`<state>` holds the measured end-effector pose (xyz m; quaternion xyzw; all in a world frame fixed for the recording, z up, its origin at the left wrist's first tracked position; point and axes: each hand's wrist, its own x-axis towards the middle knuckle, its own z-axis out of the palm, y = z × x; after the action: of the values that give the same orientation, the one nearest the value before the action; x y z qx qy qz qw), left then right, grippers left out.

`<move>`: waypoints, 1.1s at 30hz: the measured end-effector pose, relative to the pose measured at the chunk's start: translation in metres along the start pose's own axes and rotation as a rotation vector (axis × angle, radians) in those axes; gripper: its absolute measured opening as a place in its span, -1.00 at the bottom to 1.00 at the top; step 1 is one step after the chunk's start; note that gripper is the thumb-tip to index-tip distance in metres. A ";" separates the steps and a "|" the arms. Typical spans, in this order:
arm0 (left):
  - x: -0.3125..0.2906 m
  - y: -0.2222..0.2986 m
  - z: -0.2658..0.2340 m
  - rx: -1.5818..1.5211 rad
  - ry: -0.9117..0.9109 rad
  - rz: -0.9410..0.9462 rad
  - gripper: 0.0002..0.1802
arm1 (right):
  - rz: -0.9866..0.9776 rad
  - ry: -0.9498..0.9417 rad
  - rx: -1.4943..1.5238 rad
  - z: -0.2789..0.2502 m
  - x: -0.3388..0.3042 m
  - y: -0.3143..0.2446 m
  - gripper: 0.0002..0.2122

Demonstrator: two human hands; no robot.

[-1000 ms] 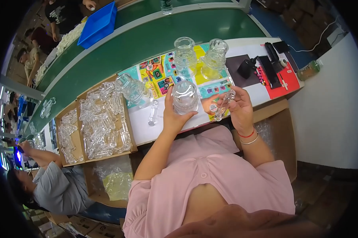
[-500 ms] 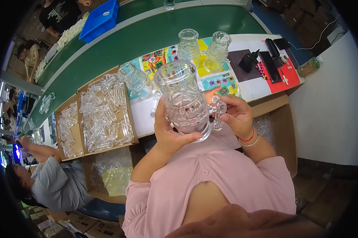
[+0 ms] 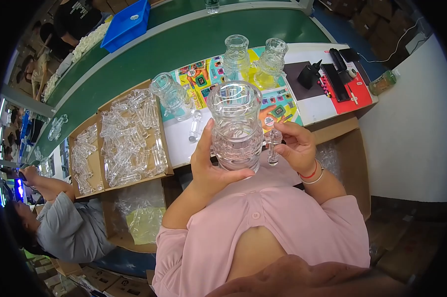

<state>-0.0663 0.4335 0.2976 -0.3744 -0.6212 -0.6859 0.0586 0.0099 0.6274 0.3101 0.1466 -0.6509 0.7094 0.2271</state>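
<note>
Head view, glass jar between hands

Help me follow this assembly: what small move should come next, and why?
Probably bring the small clear glass stem in the right hand against the side of the tall ribbed clear glass vessel, since the left hand holds that vessel raised and the stem sits just beside it.

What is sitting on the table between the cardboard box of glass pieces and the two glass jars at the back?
In the head view, another clear glass jar stands there on the colourful mat.
</note>
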 end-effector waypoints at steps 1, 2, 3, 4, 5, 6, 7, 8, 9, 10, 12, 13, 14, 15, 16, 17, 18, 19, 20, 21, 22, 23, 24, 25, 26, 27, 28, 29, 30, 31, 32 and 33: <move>0.000 0.000 0.000 0.003 0.006 -0.002 0.20 | -0.001 0.000 -0.001 0.000 -0.001 0.000 -0.61; -0.001 0.001 0.000 0.007 0.011 -0.004 0.20 | 0.005 -0.001 0.003 0.000 -0.002 -0.001 -0.60; -0.001 0.002 0.000 0.007 0.011 -0.003 0.20 | 0.011 -0.001 0.008 0.001 -0.002 -0.001 -0.60; -0.001 0.004 -0.001 -0.020 0.008 -0.028 0.20 | 0.010 -0.002 0.008 0.001 -0.002 -0.001 -0.60; 0.000 0.004 -0.002 -0.049 0.001 -0.053 0.20 | -0.005 0.003 -0.024 0.001 -0.002 -0.002 -0.60; 0.000 0.003 -0.003 -0.050 -0.001 -0.052 0.20 | -0.020 0.008 -0.055 0.002 -0.002 -0.003 -0.60; -0.001 0.002 -0.004 0.033 -0.010 0.008 0.21 | -0.022 0.009 -0.056 0.001 -0.002 -0.002 -0.60; -0.002 0.001 -0.005 0.118 -0.017 0.066 0.21 | -0.039 0.003 -0.081 0.000 -0.002 -0.002 -0.61; -0.002 0.002 -0.004 0.119 -0.015 0.067 0.21 | -0.057 -0.003 -0.105 0.000 -0.002 -0.001 -0.61; -0.002 0.003 -0.004 0.126 -0.023 0.053 0.21 | -0.058 -0.005 -0.104 -0.001 -0.002 -0.001 -0.61; -0.002 0.006 -0.003 0.135 -0.032 0.041 0.20 | -0.097 0.000 -0.116 0.001 -0.004 -0.001 -0.60; -0.002 0.009 0.000 0.120 -0.023 0.010 0.20 | -0.099 -0.001 -0.116 0.001 -0.006 -0.001 -0.60; -0.002 0.010 0.001 0.102 -0.018 -0.018 0.19 | -0.118 0.010 -0.133 0.001 -0.008 -0.001 -0.60; -0.004 0.010 0.001 0.096 -0.024 -0.012 0.19 | -0.138 0.022 -0.154 0.002 -0.011 -0.001 -0.59; -0.009 0.008 0.000 0.084 -0.014 -0.013 0.20 | -0.143 0.029 -0.165 0.005 -0.015 -0.001 -0.59; -0.010 0.006 -0.002 0.061 -0.012 -0.007 0.20 | -0.111 0.030 -0.166 0.009 -0.016 -0.001 -0.60; -0.005 0.009 -0.003 0.191 -0.034 0.064 0.21 | -0.078 0.052 -0.194 0.006 -0.017 -0.004 -0.60; -0.005 0.012 -0.012 0.312 -0.053 0.142 0.23 | -0.096 -0.026 -0.320 0.007 -0.014 -0.007 -0.60; -0.027 0.000 -0.020 0.380 0.019 -0.064 0.40 | -0.107 -0.090 -0.462 0.008 -0.010 -0.015 -0.59; -0.014 0.011 -0.008 0.284 0.169 -0.090 0.41 | -0.169 -0.136 -0.496 0.005 -0.007 -0.011 -0.52; -0.003 0.026 0.014 -0.027 0.232 -0.286 0.43 | -0.259 -0.133 -0.506 0.002 0.003 -0.015 -0.44; -0.013 0.014 0.009 -0.041 0.262 -0.239 0.45 | -0.212 -0.101 -0.422 0.004 0.008 -0.021 -0.37; -0.004 0.022 0.013 0.087 0.190 -0.344 0.37 | -0.152 -0.048 -0.027 0.012 0.013 -0.026 -0.38; -0.015 0.006 0.003 0.027 0.114 -0.178 0.27 | -0.175 -0.064 0.056 0.016 0.017 -0.028 -0.43; -0.024 -0.012 -0.006 -0.026 0.063 -0.019 0.17 | -0.206 -0.101 0.116 0.027 0.022 -0.031 -0.49; -0.026 -0.018 -0.008 -0.066 0.022 -0.009 0.17 | -0.234 -0.144 0.180 0.033 0.024 -0.031 -0.53; -0.028 -0.024 -0.009 -0.085 -0.071 -0.007 0.17 | -0.174 -0.124 0.085 0.034 0.020 -0.027 -0.52; -0.029 -0.030 -0.009 -0.095 -0.160 -0.006 0.16 | -0.132 -0.117 0.123 0.036 0.015 -0.030 -0.50; -0.029 -0.036 -0.009 -0.101 -0.246 -0.002 0.16 | -0.151 -0.143 0.145 0.037 0.010 -0.029 -0.49; -0.026 -0.041 -0.008 -0.101 -0.329 0.002 0.15 | -0.192 -0.171 0.108 0.035 0.005 -0.030 -0.49; -0.027 -0.044 -0.007 -0.098 -0.399 0.003 0.15 | -0.226 -0.210 0.075 0.034 -0.001 -0.033 -0.49; -0.027 -0.045 -0.007 -0.092 -0.467 0.004 0.15 | -0.229 -0.201 0.068 0.034 -0.008 -0.036 -0.49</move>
<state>-0.0750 0.4269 0.2454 -0.5265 -0.5852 -0.6081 -0.1026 0.0320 0.5947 0.3409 0.2976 -0.6248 0.6824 0.2353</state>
